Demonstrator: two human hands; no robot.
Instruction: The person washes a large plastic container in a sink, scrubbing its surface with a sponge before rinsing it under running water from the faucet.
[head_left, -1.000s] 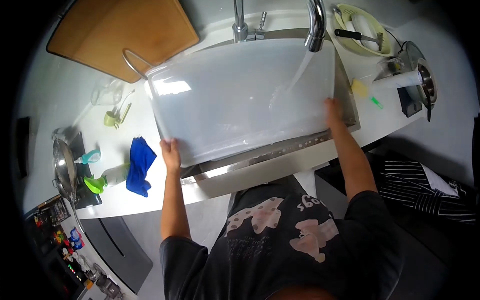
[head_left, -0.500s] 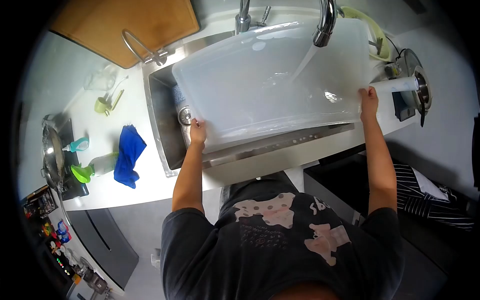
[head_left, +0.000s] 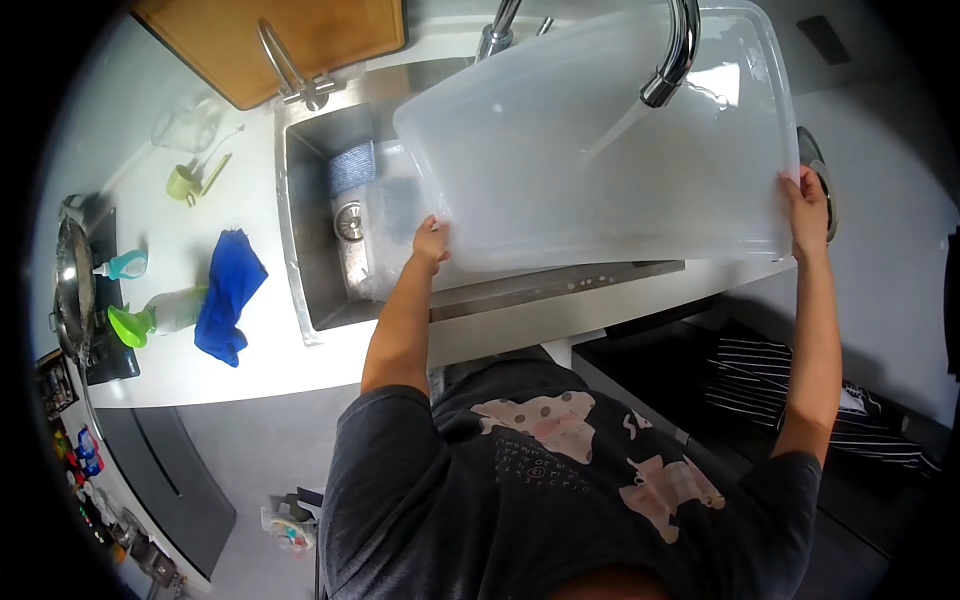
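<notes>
While water (head_left: pixel 614 133) runs from the tap (head_left: pixel 685 42) onto the plastic lid (head_left: pixel 620 205), I watch from afar with both grips clamped on it: the left hand (head_left: pixel 431 243) pinches its near left corner, and the right hand (head_left: pixel 808 208) holds its right end, most of those fingers out of my sight. The lid spans between them, long axis running left to right, its body lying beyond the hands. Its left end is above the sink (head_left: pixel 311 235); its right end reaches past that, over the tabletop (head_left: pixel 265 368). I judge the left hand nearer the drain (head_left: pixel 349 221). I cannot tell whether the lid's underside touches the sink's rim.
</notes>
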